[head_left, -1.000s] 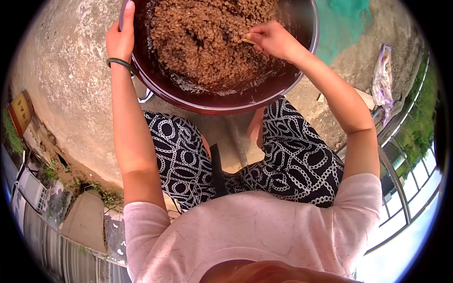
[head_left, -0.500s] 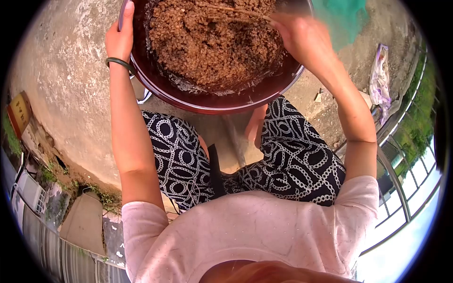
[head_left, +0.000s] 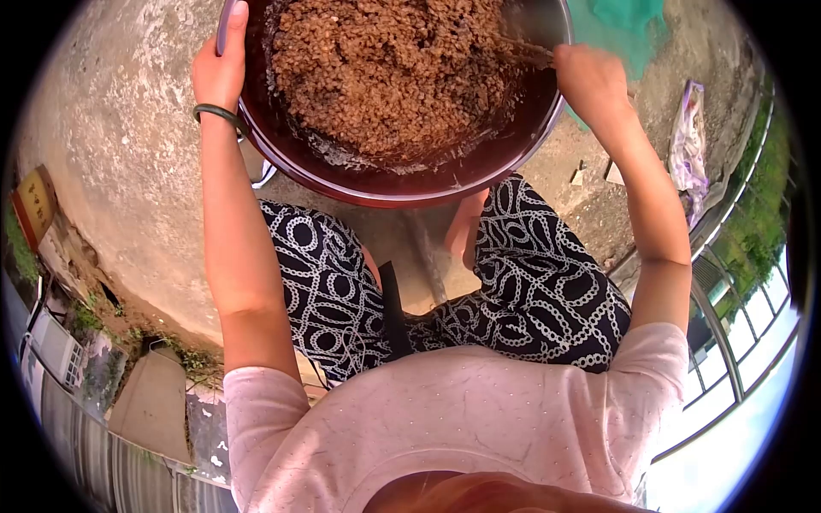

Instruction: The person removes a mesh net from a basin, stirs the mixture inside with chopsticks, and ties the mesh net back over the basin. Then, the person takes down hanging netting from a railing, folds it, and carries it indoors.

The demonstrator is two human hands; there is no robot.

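Right hand (head_left: 592, 84) and stick (head_left: 532, 56) moved outward across the bowl (head_left: 428, 181), above weathered ground (head_left: 120, 171).

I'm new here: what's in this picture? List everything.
Bowl: one, dark red, top centre
Grainy mixture: one mass, brown, inside bowl
Stick: at least one, brown, blurred, bowl's right side
Sheet-like material: one, green, upper right
Plastic bag: one, whitish and purple, right
Signboard: one, yellow and red, far left
Railing: one, grey, far right
Plants: uncounted, green, both sides
Trousers: one pair, black and white, below bowl
Shirt: one, pale pink, bottom
Bracelet: one, dark, left wrist
Left hand: one, bare, bowl's left rim
Right hand: one, bare, holding stick
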